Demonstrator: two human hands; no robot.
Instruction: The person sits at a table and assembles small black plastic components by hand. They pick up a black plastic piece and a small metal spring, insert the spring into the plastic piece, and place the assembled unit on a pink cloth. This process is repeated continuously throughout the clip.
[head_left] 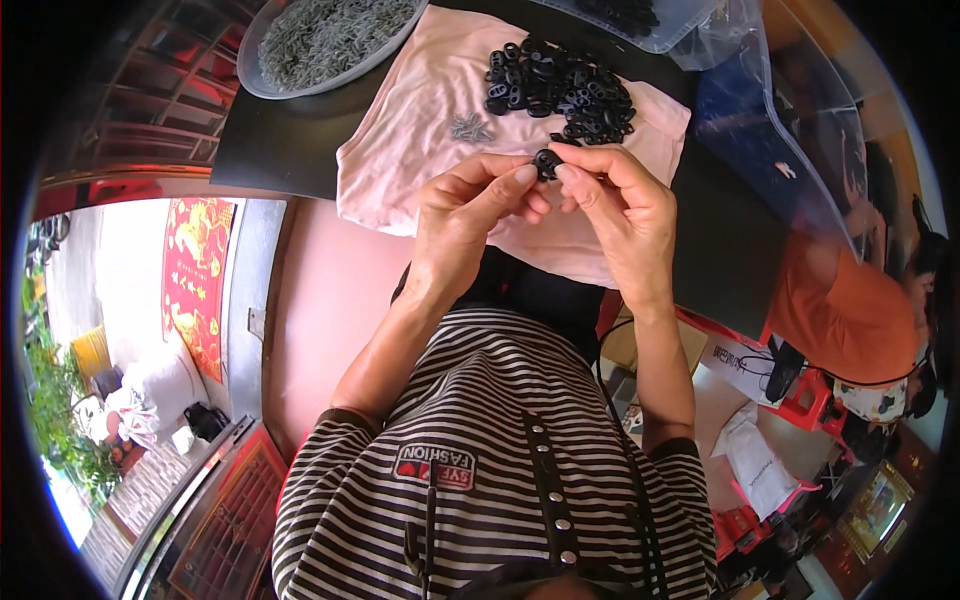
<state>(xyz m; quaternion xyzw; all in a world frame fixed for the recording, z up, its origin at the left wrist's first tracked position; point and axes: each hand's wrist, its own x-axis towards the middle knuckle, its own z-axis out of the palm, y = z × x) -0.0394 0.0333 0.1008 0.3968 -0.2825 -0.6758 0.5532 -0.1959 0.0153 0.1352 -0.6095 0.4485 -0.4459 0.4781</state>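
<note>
My left hand [452, 215] and my right hand [632, 218] meet over the near part of a pale pink cloth [400, 140]. Between their thumbs and forefingers they pinch a small black plastic piece with holes [546, 164], which looks like a cord lock. Fingertips cover its sides. Just beyond lies a heap of similar black pieces [570, 90]. To the left of that heap, a little pile of thin grey metal parts [472, 127], seemingly springs, rests on the cloth.
The cloth covers part of a black table [275, 150]. At the far left stands a clear bowl [249, 72] full of grey parts [335, 42]. Clear plastic [690, 35] lies at the far right. A person in orange [845, 315] sits on the right, near a red stool [815, 402].
</note>
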